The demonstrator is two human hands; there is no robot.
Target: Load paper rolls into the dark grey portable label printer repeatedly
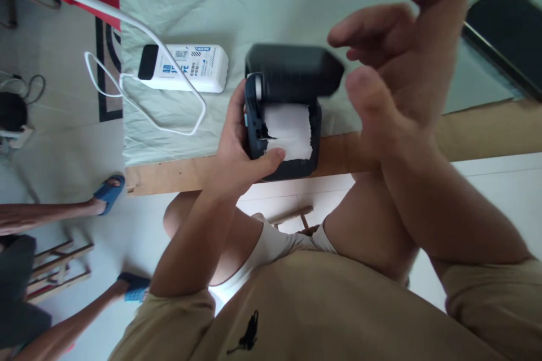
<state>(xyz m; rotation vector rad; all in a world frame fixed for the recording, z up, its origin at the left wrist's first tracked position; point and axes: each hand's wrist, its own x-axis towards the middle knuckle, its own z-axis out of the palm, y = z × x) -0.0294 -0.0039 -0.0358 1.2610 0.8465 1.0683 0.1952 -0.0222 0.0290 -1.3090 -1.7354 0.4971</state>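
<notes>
A small dark thermal printer (315, 149) is at the table's front edge with its lid (296, 70) raised; the lid looks blurred. White paper (292, 124) with ragged edges lies inside its body. My left hand (243, 152) grips the printer from the left side, fingers behind it and the thumb resting on the paper. To the right of the lid, my right hand (398, 67) is in the air, fingers apart and curved, holding nothing. Its fingertips are close to the lid's right end; whether they touch it I cannot tell.
A white power bank (199, 67) with a white cable (163, 124) lies left of the printer on the pale green cloth (178, 5). A black flat case (508, 34) is at the right. Another person's slippered foot (110, 192) and a wooden stool (59, 271) show at lower left.
</notes>
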